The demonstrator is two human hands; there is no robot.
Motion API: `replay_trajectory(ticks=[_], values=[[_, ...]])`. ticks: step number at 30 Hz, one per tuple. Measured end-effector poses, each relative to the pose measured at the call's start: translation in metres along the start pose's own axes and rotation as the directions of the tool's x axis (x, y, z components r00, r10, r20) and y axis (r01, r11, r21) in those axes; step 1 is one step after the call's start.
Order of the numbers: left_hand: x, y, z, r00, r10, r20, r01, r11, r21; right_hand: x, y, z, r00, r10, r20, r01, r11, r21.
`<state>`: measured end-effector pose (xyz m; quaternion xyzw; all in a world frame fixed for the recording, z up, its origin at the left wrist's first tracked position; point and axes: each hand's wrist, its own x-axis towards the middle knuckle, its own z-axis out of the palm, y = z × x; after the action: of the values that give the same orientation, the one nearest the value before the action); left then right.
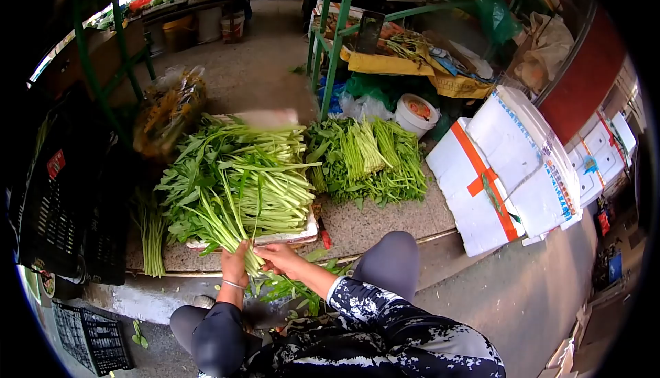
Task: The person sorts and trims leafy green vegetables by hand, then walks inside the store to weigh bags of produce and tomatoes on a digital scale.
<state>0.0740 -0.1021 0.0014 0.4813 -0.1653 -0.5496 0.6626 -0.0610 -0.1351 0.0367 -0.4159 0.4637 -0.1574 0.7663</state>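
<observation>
My left hand (234,266), with a bangle at the wrist, is closed round the stems of a bunch of leafy greens (221,216) that look like water spinach. From the right my right hand (276,257) reaches in, its fingers pinched together at the same stems; whether they grip a stem is too small to make out. Just beyond lies a large heap of the same greens (275,196), leaves left and pale stems right, on a white tray (306,232). A second pile (371,154) rests to its right. Loose leaves (295,288) lie below my hands.
A small bundle (150,240) lies left on the stone ledge (405,221). White foam boxes (474,185) with orange tape stand right. Black crates (82,199) are stacked left, another crate (89,337) on the floor. A red-handled tool (324,232) lies by the tray.
</observation>
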Motion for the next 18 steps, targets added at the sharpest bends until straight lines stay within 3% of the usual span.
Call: replay_trajectory(ticks=[15, 18], values=[[-0.010, 0.014, 0.008, 0.995, -0.062, -0.075, 0.060, 0.998, -0.021, 0.008, -0.009, -0.016, 0.973, -0.203, 0.112, 0.220, 0.959, -0.179], [-0.008, 0.013, 0.009, 0.993, -0.114, -0.021, 0.110, 0.982, -0.151, 0.002, -0.022, -0.023, 0.964, -0.218, 0.155, 0.240, 0.961, -0.140]])
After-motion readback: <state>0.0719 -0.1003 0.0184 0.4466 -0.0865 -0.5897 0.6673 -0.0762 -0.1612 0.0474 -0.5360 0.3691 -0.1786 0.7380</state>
